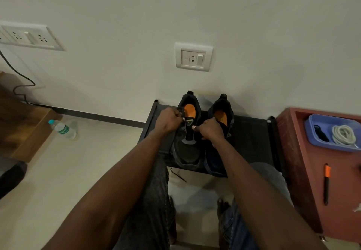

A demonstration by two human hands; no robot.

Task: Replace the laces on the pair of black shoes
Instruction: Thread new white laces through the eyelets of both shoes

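Two black shoes with orange insoles stand side by side on a low black rack [252, 138], toes toward me. My left hand [169, 121] grips the left shoe [187, 152] at its left eyelet edge, fingers curled. My right hand [210, 129] is curled at the same shoe's right eyelet edge, thumb pointing at the tongue; what it pinches is too small to tell. The right shoe [221, 113] is partly hidden behind my right wrist. A black lace end [177, 174] hangs off the rack's front edge. Coiled white laces [343, 134] lie in a blue tray [316, 119].
A red-brown cabinet [304, 171] stands at the right with the tray, a black item in it, and an orange-and-black pen [326, 183]. A water bottle [63, 129] lies on the floor at the left, near a wooden unit. My knees are below the rack.
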